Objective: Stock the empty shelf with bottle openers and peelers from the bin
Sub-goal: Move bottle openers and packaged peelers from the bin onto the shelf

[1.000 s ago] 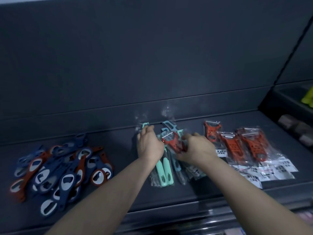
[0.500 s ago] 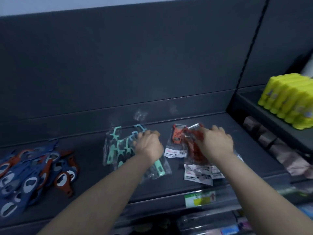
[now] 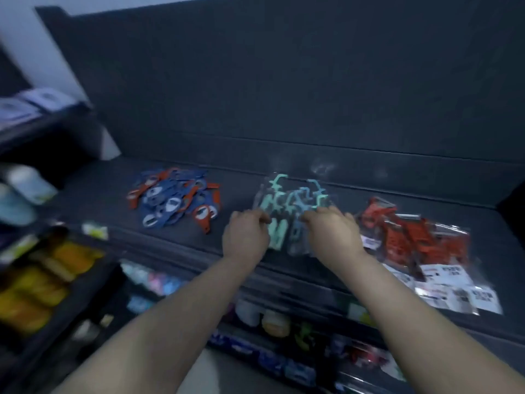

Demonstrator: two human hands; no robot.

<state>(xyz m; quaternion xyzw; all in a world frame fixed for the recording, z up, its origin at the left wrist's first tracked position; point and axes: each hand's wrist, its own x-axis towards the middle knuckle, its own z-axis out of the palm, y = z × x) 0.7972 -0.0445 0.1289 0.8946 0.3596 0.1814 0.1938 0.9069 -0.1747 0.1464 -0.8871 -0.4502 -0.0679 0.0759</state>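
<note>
Now right hand [image 3: 331,231] moved onto teal peelers [image 3: 287,200].

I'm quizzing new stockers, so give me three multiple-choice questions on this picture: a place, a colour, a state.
1. Where is the pile of blue and red plastic bottle openers? A) left of the peelers B) right of them C) between them
2. What colour are the rightmost clear-bagged peelers? A) yellow B) red C) white
3. What do the left hand and right hand do? A) hang idle B) grip the mint-green bagged peelers C) lift an opener
Answers: 1A, leftmost pile; 2B, red under plastic; 3B, both curl on them.
</note>
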